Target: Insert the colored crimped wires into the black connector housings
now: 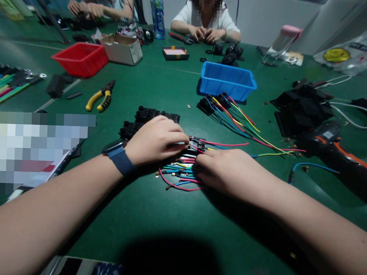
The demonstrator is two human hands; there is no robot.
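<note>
My left hand (159, 138), with a blue-strapped watch on the wrist, reaches over black plastic connector blocks (131, 129). Its fingers are bent together at a small dark part with metal terminals; what they grip is hidden. Close by, my right hand (227, 169) is closed, its fingertips curled at a red wire (198, 149). A bundle of coloured wires (179, 169) with brass terminals lies between and below both hands, partly covered by the right fingers. Beyond the right hand, more wires (241, 125) run out of black connectors (207, 104).
A blue bin (227, 81), a red bin (84, 60) and a cardboard box (122, 49) stand farther back. Yellow-handled pliers (100, 98) lie left; a black-and-orange power tool (330, 146) lies right beside black housings (305, 101). Two people sit across the green table.
</note>
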